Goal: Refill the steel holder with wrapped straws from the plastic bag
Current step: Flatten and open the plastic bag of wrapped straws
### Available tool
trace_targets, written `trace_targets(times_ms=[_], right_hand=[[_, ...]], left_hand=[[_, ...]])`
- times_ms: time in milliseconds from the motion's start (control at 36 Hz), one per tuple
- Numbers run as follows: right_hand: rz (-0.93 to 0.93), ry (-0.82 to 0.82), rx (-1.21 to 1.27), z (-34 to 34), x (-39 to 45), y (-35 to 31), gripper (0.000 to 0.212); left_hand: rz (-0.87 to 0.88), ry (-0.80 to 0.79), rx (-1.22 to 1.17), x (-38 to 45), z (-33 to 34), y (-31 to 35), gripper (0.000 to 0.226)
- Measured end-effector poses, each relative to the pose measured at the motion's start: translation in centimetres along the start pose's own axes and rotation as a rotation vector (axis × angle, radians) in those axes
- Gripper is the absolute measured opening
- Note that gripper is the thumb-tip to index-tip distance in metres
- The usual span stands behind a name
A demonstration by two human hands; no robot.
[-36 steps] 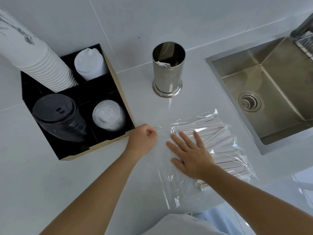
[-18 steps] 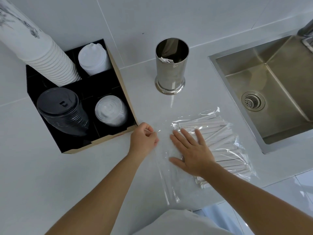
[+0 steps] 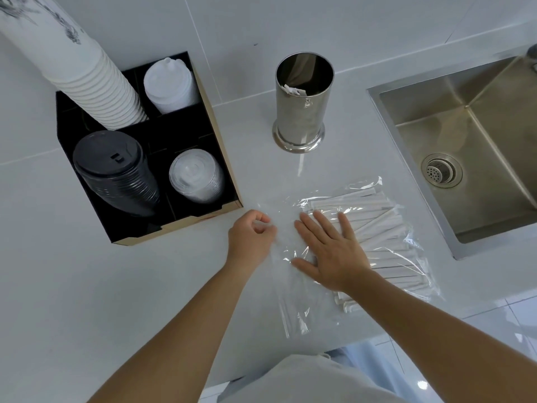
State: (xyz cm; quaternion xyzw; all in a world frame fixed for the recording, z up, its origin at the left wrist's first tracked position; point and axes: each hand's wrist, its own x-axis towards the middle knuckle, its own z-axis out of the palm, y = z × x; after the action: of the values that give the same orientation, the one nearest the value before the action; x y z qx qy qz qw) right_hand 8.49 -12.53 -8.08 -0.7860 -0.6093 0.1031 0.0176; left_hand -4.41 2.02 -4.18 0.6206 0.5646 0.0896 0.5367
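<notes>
Two things are hard to read: how many straws remain inside the steel holder [image 3: 302, 100], where only a few white wrapper ends show low against the inner wall, and just where the clear edge of the plastic bag [image 3: 305, 309] ends on the pale worktop [image 3: 87, 286], since the film nearly vanishes against it. The tall stack of paper cups [image 3: 72, 71] is cut off at the upper left corner, and the sink [image 3: 470, 135] runs out of view on the right.

The bag lies flat near the front edge of the worktop, between the black cup organizer [image 3: 145, 158] and the sink, with the wrapped straws [image 3: 386, 228] bunched toward its right side. The holder stands upright behind the bag, well apart from both hands.

The left hand [image 3: 251, 239] is curled at the bag's left end, thumb and fingertips pinched together on the loose film; whether the film is truly caught between them I cannot tell for certain. The right hand [image 3: 328, 251] lies spread, palm down and fingers splayed, pressing on top of the bag, with its fingertips over the near ends of the straws and gripping nothing.
</notes>
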Motion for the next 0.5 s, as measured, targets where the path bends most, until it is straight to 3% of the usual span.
trace_targets(times_ms=[222,500], right_hand=[[0.136,-0.059,-0.017,-0.1,-1.3,-1.2,0.077],[0.149,-0.082,-0.026,0.2,-3.2,-1.1,0.075]], left_hand=[[0.021,0.024,-0.047,-0.5,0.3,-0.2,0.02],[-0.026,0.084,-0.121,-0.9,-0.1,-1.3,0.022]])
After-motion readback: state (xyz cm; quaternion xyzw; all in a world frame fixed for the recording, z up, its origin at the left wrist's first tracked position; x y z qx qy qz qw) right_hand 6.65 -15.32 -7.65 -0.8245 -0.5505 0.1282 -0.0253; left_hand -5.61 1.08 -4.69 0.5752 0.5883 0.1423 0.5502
